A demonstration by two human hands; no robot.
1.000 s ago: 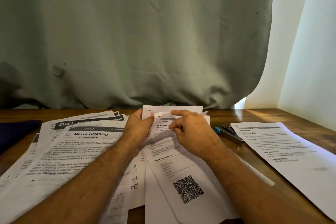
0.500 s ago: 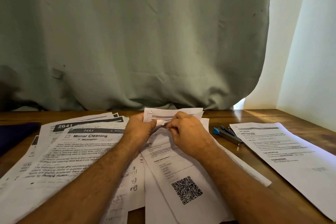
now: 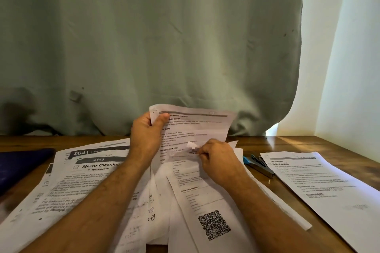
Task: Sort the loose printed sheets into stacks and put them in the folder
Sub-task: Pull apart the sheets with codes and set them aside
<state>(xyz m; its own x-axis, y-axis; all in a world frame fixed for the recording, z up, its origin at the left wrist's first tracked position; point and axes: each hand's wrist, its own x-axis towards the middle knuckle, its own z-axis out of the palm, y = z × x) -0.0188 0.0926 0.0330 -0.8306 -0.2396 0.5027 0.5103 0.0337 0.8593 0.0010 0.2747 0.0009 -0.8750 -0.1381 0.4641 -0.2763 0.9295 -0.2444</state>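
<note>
My left hand (image 3: 147, 137) pinches the top left corner of a printed sheet (image 3: 197, 127) and holds it upright above the table. My right hand (image 3: 218, 160) pinches a torn, crumpled corner of the sheet with the QR code (image 3: 209, 207), which lies flat under it. Loose printed sheets (image 3: 82, 176), one headed "Mirror Cleaning", spread over the left of the wooden table (image 3: 287, 144). A separate stack of sheets (image 3: 320, 187) lies at the right. A dark blue folder (image 3: 22, 166) rests at the far left edge.
A blue and grey stapler (image 3: 259, 165) lies between the middle pile and the right stack. A small staple (image 3: 269, 181) sits near it. A grey-green curtain (image 3: 144, 47) hangs right behind the table, with a pale wall at the right.
My left hand has lifted a sheet up from the pile, so it now stands raised. My right hand has shifted right and down, still pinching the crumpled corner.
</note>
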